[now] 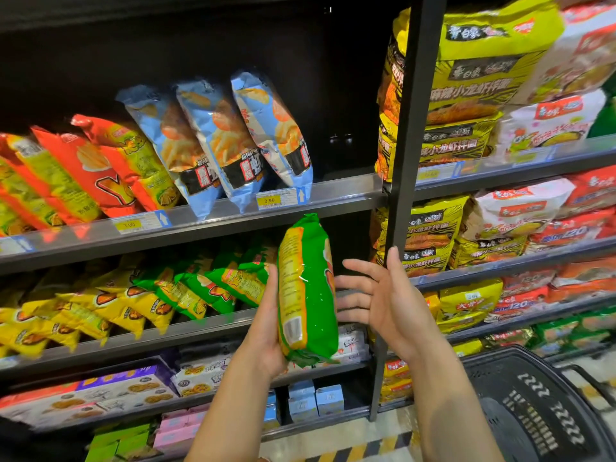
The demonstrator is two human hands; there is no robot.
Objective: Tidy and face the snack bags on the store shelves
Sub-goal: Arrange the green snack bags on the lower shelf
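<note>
- Your left hand point(266, 328) holds a green bag point(310, 295) from its left side. The palm cups the lower end and the fingers run up the yellow printed face.
- The bag stands upright and edge-on to you, in the air in front of the middle shelf point(186, 331). Its top is just below the rail of the upper shelf point(213, 218).
- Your right hand point(383, 301) is wide open, fingers straight and spread, palm turned toward the bag's right side. The fingertips are right at the bag's edge, and it is not clear whether they touch it.
- On the middle shelf, a row of green bags point(213, 285) lies just left of the held one, with yellow bags point(83, 315) further left.
- On the upper shelf, three blue bags point(220, 138) lean to the left, with red bags point(100, 168) beside them.
- A black post point(406, 128) rises just behind your right hand. Noodle packs point(473, 78) are stacked on the shelves to its right.
- A black basket point(533, 395) sits at the lower right, near your right forearm.
</note>
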